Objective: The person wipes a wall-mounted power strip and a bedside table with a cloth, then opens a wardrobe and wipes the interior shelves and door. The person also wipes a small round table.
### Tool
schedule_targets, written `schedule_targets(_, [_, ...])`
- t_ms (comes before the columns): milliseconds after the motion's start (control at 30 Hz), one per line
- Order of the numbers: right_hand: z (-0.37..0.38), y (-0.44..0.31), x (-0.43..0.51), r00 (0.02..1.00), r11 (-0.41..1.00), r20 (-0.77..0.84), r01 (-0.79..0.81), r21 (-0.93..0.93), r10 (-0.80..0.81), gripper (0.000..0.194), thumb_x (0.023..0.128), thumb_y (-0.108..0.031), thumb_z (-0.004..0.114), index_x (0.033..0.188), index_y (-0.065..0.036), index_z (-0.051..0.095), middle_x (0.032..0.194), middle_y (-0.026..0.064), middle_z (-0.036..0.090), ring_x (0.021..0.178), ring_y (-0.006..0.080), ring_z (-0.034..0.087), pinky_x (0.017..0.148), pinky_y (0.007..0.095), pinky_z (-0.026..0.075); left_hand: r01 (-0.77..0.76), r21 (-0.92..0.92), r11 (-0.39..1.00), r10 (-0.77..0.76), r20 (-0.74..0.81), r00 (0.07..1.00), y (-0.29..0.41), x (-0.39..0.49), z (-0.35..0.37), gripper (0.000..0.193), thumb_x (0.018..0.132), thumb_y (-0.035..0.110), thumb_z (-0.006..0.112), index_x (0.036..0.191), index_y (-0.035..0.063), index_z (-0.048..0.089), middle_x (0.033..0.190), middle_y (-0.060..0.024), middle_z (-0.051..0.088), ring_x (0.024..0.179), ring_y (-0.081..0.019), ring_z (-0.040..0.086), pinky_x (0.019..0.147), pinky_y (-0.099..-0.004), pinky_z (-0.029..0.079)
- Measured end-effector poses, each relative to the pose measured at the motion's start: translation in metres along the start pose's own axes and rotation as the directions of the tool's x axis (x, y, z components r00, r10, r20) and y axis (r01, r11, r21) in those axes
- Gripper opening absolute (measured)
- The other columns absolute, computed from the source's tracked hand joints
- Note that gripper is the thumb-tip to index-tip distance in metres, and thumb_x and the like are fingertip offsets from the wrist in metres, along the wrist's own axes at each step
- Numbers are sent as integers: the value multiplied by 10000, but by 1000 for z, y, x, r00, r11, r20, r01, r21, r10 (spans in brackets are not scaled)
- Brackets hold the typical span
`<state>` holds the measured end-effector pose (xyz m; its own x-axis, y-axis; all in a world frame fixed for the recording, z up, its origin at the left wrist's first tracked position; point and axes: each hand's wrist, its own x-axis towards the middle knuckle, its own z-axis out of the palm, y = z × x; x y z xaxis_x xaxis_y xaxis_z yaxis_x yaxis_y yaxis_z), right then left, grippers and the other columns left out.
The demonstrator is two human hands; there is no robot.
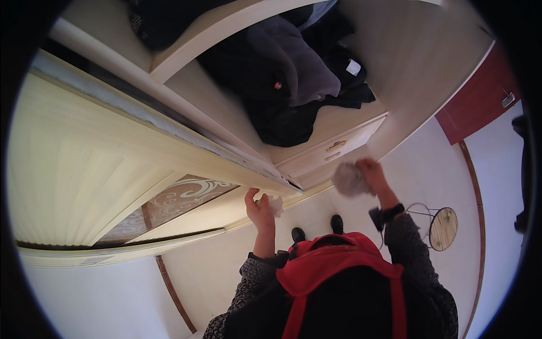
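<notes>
My left hand (261, 212) holds a crumpled whitish tissue or cloth (275, 206) near the edge of the cream sliding wardrobe door (203, 159). A finger and the thumb point up toward the door; whether they touch it is not plain. My right hand (371, 174) grips a bunched greyish cloth (350, 179), blurred, in front of the wardrobe's lower drawer (338, 146). Above that drawer, dark clothes (279, 127) and a grey garment (307, 68) lie in the wardrobe compartment.
A small round stool with a wood-look seat (443, 229) stands on the floor to the right. A red door (474, 97) with a metal handle is at the upper right. The wardrobe's side panel (406, 76) rises beside the clothes. My shoes are below my hands.
</notes>
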<state>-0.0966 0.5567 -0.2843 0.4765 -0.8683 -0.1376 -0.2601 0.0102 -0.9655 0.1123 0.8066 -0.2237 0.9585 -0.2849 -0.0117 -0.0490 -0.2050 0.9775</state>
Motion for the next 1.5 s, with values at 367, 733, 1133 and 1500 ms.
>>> schedule_targets(367, [94, -124, 67, 947, 237, 159, 228, -945, -278, 230, 794, -216, 479, 864, -75, 647, 978, 121, 507, 904, 284, 515, 698, 368, 449, -86, -100, 991, 98, 111, 989, -7, -2, 15, 286, 743, 23, 548, 1027, 29, 511, 981, -29, 559, 564, -63, 434, 541, -212, 397])
schedule_targets(733, [125, -88, 4, 506, 428, 552, 861, -276, -662, 189, 718, -159, 523, 823, -52, 638, 882, 111, 536, 825, 271, 536, 694, 381, 451, -140, -48, 989, 147, 227, 963, 3, -7, 21, 310, 765, 7, 529, 1073, 21, 504, 1038, -54, 541, 745, -96, 523, 661, -225, 443])
schedule_targets(1133, [-17, 18, 101, 860, 753, -440, 105, 650, 259, 341, 753, -167, 583, 1035, 3, 493, 898, 118, 548, 818, 214, 542, 682, 345, 468, -134, -1, 991, 129, 259, 957, -5, -6, 26, 321, 728, 41, 552, 1046, 24, 515, 1062, -78, 545, 926, -179, 517, 776, -279, 406])
schedule_targets(1500, [109, 76, -19, 948, 971, 208, -235, -47, 239, 394, 598, -160, 675, 951, -27, 561, 854, 144, 592, 810, 260, 569, 716, 338, 451, -251, 100, 963, 193, 393, 899, 18, -13, 29, 352, 737, 28, 538, 1087, 10, 497, 1092, -88, 515, 1010, -178, 478, 855, -275, 373])
